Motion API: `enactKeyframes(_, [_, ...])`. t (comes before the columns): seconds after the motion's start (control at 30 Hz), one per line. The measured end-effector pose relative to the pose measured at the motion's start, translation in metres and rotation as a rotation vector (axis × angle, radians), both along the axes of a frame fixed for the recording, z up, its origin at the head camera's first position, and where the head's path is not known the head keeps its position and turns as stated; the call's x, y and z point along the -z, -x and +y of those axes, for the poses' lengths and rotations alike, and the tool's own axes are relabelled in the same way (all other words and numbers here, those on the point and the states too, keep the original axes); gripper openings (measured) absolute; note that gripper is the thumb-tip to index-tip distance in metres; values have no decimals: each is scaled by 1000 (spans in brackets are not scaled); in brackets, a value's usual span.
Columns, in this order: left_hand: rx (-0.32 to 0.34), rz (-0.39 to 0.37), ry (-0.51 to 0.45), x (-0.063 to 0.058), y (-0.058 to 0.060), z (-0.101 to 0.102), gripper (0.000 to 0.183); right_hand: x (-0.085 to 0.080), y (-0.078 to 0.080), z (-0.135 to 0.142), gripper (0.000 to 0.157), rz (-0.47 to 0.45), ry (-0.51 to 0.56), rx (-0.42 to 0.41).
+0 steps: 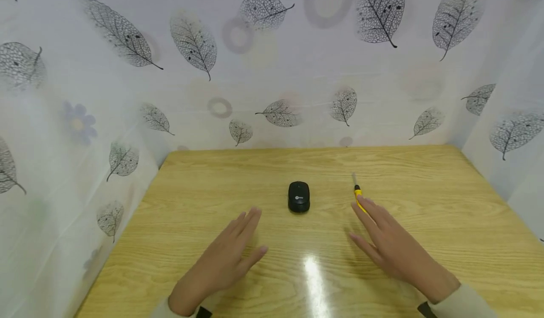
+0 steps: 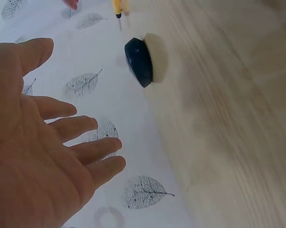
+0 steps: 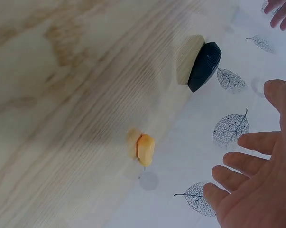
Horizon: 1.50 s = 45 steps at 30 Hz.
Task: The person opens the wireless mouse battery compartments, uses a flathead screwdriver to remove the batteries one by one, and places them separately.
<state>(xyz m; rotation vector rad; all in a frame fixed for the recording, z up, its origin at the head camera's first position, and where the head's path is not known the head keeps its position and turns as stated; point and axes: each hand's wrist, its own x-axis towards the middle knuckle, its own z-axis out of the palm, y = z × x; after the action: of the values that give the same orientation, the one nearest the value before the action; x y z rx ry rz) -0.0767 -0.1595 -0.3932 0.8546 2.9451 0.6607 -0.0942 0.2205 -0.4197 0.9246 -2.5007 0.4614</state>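
Observation:
A black computer mouse (image 1: 299,197) lies on the wooden table, between and beyond the two hands. To its right is a small screwdriver (image 1: 358,193) with a yellow handle, its thin shaft pointing at the back wall. My left hand (image 1: 227,252) is held over the table with fingers extended and thumb spread, holding nothing. My right hand (image 1: 393,245) has its fingers extended too, and its fingertips overlap the lower end of the screwdriver handle in the head view. In the right wrist view a gap shows between that hand and the yellow handle (image 3: 145,149).
The light wood-grain table (image 1: 212,176) reaches back to a white sheet (image 1: 272,72) printed with grey leaves, which also hangs along both sides. A bright light reflection (image 1: 314,280) lies on the tabletop near the front.

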Motion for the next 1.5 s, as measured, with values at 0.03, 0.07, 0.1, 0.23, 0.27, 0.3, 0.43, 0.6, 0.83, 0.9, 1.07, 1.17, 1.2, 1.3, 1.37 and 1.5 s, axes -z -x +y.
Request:
enactKeyframes(0.03, [14,1,-4,-1,4,2,75,-1,2,-1,64,-20,-7,4])
enactKeyframes(0.07, [23,-8,-9,-1,8,3,75,-2,5,-3,63,-29,-10,0])
enactKeyframes(0.1, [35,-12,-17,-2,11,5,75,-2,7,-5,63,-39,-13,-1])
enactKeyframes(0.23, [57,-46,-30,-2,27,12,74,-4,17,-13,64,-90,-22,-7])
enactKeyframes(0.27, [64,-50,-36,-1,31,13,74,-5,19,-15,64,-109,-22,-8])
enactKeyframes(0.3, [72,-49,-42,0,35,15,74,-5,22,-17,64,-135,-23,-1])
enactKeyframes(0.43, [96,-44,-55,2,50,20,73,-6,32,-27,65,-264,-10,17])
enactKeyframes(0.6, [84,-50,-62,7,67,27,71,-6,46,-38,67,-407,19,32])
enactKeyframes(0.83, [67,-58,-80,16,89,39,67,1,65,-51,66,-443,13,4])
enactKeyframes(0.9, [57,-53,-80,18,95,43,64,3,71,-55,63,-420,9,-9])
enactKeyframes(1.07, [42,-75,-87,26,108,52,57,7,80,-64,60,-395,1,-16])
enactKeyframes(1.17, [31,-96,-79,31,114,57,55,10,86,-68,60,-391,-9,-9])
enactKeyframes(1.2, [26,-104,-72,32,116,58,55,11,87,-69,59,-390,-15,-4])
enactKeyframes(1.3, [11,-117,-51,37,120,63,57,14,92,-73,59,-397,-33,9])
enactKeyframes(1.37, [7,-120,-42,39,121,65,59,16,94,-75,60,-410,-45,20])
enactKeyframes(1.5, [7,-123,-38,41,124,69,61,18,98,-79,63,-447,-58,34])
